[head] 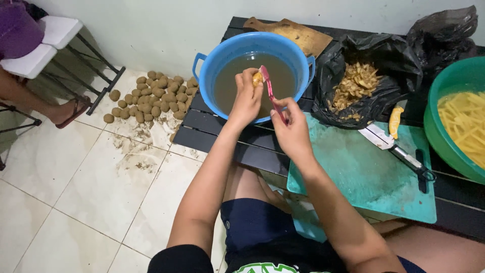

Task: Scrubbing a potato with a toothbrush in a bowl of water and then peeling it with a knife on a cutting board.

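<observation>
Dark slatted tabletop (222, 132) carrying blue basin (227, 50); left hand (246, 98) fingers gripping small, wet, likely slippery potato (257, 78); right hand (290, 126) fingers pinching pink peeler (270, 91) just beside it.

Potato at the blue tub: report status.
Left hand grips potato over blue tub. Right hand holds pink peeler against it. Nothing in the way.

Soft, even indoor light falls from overhead, perhaps a ceiling lamp. The left hand (246, 98) and right hand (290, 129) are sharp, casting only faint shadows. Beyond them the water in the tub (209, 55) shows dull glare. Right of the hands, the bag (384, 55) is dark, its folds hard to read. Edges bend slightly.
</observation>
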